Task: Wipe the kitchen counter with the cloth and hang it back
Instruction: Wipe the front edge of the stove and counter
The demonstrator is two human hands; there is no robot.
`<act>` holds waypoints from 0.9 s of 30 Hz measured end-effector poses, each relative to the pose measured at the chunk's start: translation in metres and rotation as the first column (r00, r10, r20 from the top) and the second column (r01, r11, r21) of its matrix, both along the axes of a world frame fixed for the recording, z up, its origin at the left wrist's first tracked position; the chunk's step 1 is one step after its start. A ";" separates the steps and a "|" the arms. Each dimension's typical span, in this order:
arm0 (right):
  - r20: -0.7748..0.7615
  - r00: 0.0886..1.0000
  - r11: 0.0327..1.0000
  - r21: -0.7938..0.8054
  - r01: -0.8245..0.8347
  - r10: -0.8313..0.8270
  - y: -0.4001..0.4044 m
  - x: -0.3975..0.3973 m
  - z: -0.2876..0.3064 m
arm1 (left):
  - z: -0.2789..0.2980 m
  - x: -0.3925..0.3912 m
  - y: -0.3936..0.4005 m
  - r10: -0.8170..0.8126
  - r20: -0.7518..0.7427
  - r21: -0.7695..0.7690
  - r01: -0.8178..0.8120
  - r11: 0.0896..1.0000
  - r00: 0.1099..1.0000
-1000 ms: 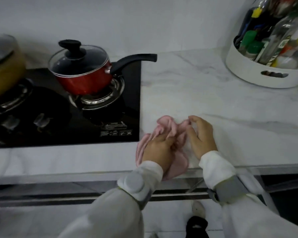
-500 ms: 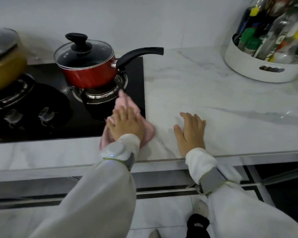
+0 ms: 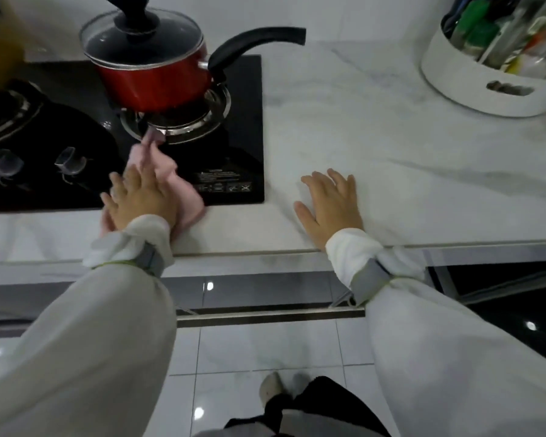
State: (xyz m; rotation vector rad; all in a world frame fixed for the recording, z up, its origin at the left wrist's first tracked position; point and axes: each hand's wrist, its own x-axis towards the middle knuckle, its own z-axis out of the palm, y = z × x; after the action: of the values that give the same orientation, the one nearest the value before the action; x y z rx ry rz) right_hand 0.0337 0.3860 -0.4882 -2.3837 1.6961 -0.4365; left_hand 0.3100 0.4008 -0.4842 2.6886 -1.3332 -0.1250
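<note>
My left hand (image 3: 141, 197) lies flat, fingers spread, pressing the pink cloth (image 3: 174, 181) down across the front edge of the black cooktop (image 3: 243, 127); it grips nothing, only bears on the fabric. My right hand (image 3: 330, 203) rests open and empty, palm down on the marble counter (image 3: 375, 137), well apart from the cloth. One cloth corner reaches the burner ring beneath the red saucepan (image 3: 152, 80). Farther right stands a white caddy (image 3: 473, 86) of bottles.
</note>
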 end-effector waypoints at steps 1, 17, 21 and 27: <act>-0.014 1.000 1.000 0.009 -0.004 0.004 -0.001 0.001 0.000 | 0.000 -0.011 -0.005 0.066 -0.024 -0.023 -0.067 0.998 0.998; 0.156 0.987 0.999 -0.031 -0.037 0.041 0.001 0.076 0.017 | 0.008 0.048 -0.009 -0.004 0.016 0.052 0.003 0.999 1.000; 0.195 0.973 0.991 -0.079 -0.110 0.123 0.011 0.152 0.014 | 0.010 0.030 -0.027 -0.062 0.011 0.079 0.061 0.995 0.998; 0.296 0.955 0.997 -0.061 0.052 -0.032 0.018 0.265 0.009 | 0.008 0.110 0.012 -0.437 0.120 -0.040 0.444 0.895 0.892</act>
State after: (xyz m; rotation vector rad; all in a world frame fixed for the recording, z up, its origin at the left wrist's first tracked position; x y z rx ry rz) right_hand 0.2982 0.4042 -0.4791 -2.1955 1.6203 -0.8244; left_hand 0.4199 0.4131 -0.4758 2.3189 -1.9266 0.0209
